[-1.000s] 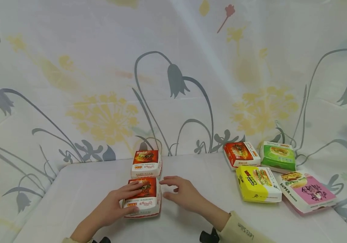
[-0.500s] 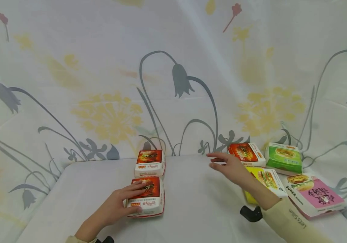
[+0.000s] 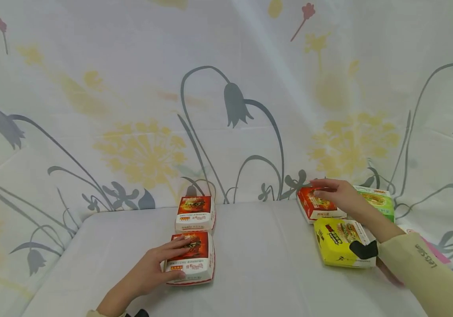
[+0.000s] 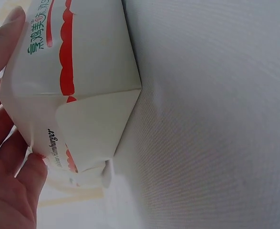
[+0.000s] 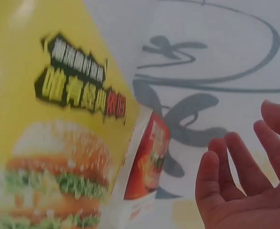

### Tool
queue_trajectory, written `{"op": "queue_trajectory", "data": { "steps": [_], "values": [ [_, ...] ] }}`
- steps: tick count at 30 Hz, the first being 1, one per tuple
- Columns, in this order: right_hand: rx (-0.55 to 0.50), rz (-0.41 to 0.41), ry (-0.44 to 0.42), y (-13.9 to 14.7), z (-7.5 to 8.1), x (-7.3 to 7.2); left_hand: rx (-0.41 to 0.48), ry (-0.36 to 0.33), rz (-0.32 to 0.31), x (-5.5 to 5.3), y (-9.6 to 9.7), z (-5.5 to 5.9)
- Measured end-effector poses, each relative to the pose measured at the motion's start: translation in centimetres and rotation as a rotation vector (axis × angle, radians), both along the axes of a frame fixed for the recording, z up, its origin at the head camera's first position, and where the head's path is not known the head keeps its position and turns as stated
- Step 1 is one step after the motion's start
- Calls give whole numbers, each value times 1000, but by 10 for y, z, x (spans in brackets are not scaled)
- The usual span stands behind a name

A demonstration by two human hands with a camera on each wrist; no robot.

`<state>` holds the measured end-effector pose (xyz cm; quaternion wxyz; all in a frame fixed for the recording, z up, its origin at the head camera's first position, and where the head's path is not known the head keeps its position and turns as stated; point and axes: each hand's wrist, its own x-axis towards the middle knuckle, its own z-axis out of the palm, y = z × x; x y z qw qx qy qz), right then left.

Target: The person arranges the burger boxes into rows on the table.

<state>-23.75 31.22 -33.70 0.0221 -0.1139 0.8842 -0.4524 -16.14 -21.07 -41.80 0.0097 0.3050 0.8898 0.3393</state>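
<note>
The lone red box [image 3: 319,209] sits at the back of the bench [image 3: 258,255], in front of the patterned cloth [image 3: 266,88] and just behind the yellow box [image 3: 339,246]. The right hand [image 3: 343,193] is over it, fingers loosely bent and nothing between them; whether the fingertips touch the lid cannot be told. The step looks like a reach to this box. To do it well, bring the thumb down one side and the fingers down the opposite one, rather than pinching the printed top; a light card box like this would probably dent under a hard squeeze. Its right side lies by the green box [image 3: 381,202], with the hand hiding the gap, so fingers should go in gently there. The forearm passes above the yellow box, and the sleeve [image 3: 416,259] covers most of the pink box [image 3: 443,259]; keeping the wrist high should avoid nudging either.

Well apart, toward the left, the left hand [image 3: 151,268] lies on the near red box [image 3: 200,257], fingers laid fairly straight over its top. Light, steady pressure seems enough, since a forward push could shove the far red box [image 3: 195,211] directly behind it.
</note>
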Motion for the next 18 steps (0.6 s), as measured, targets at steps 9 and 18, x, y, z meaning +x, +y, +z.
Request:
{"op": "queue_trajectory", "data": {
  "steps": [9, 18],
  "values": [
    [46, 13, -59, 38, -3, -16, -2, -16, -6, -1, 0, -1],
    [178, -9, -148, 53, -11, -32, 19, 30, 12, 0, -1, -6]
  ]
}}
